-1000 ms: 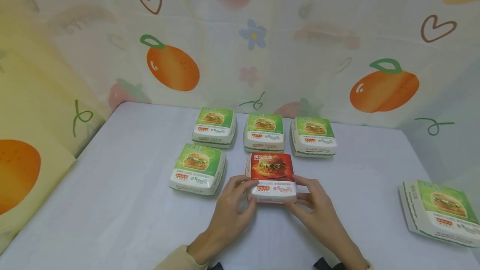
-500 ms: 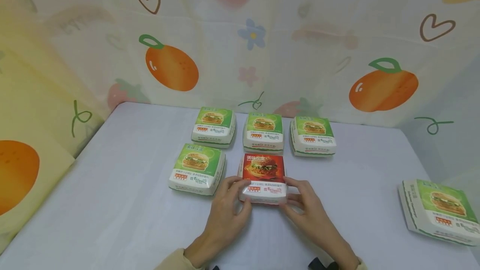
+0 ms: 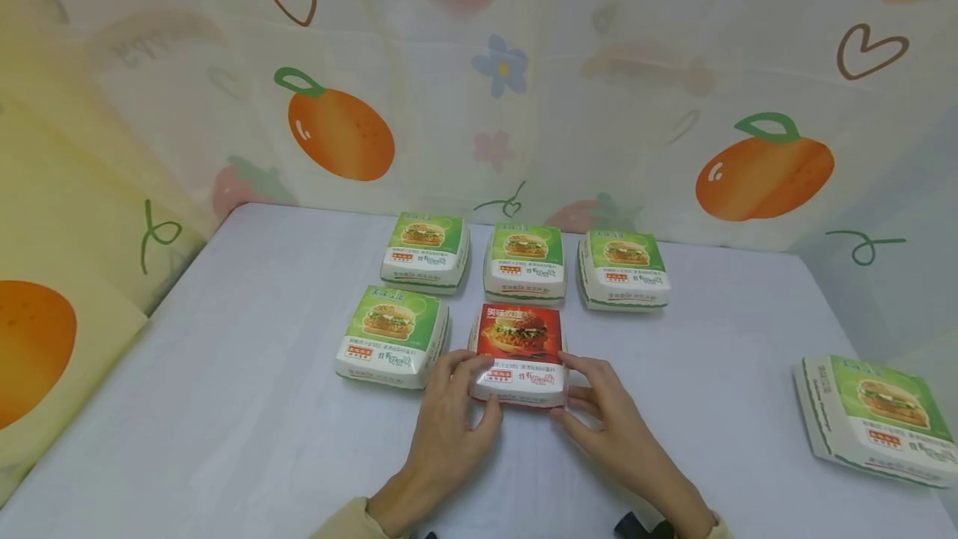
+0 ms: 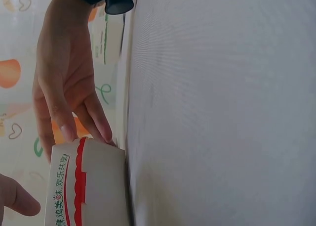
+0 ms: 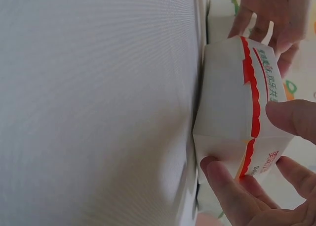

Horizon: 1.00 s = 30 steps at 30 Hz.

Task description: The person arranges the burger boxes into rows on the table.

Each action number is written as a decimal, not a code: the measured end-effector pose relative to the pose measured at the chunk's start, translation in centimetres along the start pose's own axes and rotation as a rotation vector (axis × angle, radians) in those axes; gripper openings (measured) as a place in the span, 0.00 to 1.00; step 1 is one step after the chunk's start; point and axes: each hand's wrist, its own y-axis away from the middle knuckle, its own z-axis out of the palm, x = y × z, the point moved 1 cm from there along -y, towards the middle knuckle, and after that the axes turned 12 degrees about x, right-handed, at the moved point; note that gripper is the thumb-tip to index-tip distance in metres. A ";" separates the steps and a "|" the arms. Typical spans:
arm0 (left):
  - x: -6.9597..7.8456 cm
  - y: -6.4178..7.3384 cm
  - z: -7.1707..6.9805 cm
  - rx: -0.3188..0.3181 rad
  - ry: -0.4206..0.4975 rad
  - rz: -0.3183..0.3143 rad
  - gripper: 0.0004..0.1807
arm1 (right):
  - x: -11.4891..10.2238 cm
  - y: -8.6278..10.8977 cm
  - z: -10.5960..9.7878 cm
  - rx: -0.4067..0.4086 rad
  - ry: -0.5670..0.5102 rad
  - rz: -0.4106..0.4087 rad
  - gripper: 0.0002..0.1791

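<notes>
A red and white burger box [image 3: 520, 339] sits at the tabletop in front of the middle green box. My left hand [image 3: 452, 431] grips its left side, fingertips on the top's left edge and thumb by the front corner. From the other side, my right hand [image 3: 609, 431] holds it with fingers along the right side and thumb near the front. The right wrist view shows the box's white wall [image 5: 224, 92] with a red scalloped edge between both hands. In the left wrist view, the right hand's fingers [image 4: 98, 119] touch the box's end; only the left thumb [image 4: 22, 199] shows there.
Behind stand three green burger boxes in a row: left [image 3: 425, 252], middle [image 3: 525, 263] and right [image 3: 624, 269]. Another green box [image 3: 392, 336] is left of the red one, and one more [image 3: 877, 418] lies at the far right. A fruit-print cloth [image 3: 449, 140] hangs behind the white table [image 3: 224, 406].
Both hands have shifted the red burger box a short way left, so it now stands in line with the middle green box. The green boxes have stayed in place.
</notes>
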 end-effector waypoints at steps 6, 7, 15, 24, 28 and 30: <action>0.0 0.1 0.0 -0.015 -0.005 -0.012 0.24 | 0.1 0.0 0.0 -0.003 0.029 0.019 0.39; 0.1 0.1 0.0 -0.018 -0.005 -0.014 0.24 | 0.1 0.0 0.0 -0.004 0.034 0.022 0.39; 0.1 0.1 0.0 -0.029 -0.006 -0.030 0.25 | 0.1 0.0 -0.1 -0.002 0.039 0.032 0.38; 0.0 0.1 0.0 -0.017 -0.013 -0.021 0.25 | 0.1 -0.1 0.0 -0.011 0.029 0.037 0.38; 0.0 0.1 0.0 -0.009 -0.019 -0.016 0.25 | 0.1 0.0 -0.1 -0.018 0.033 0.041 0.37; -0.1 0.1 0.0 0.000 -0.019 -0.010 0.25 | 0.1 0.0 -0.2 -0.016 0.034 0.033 0.37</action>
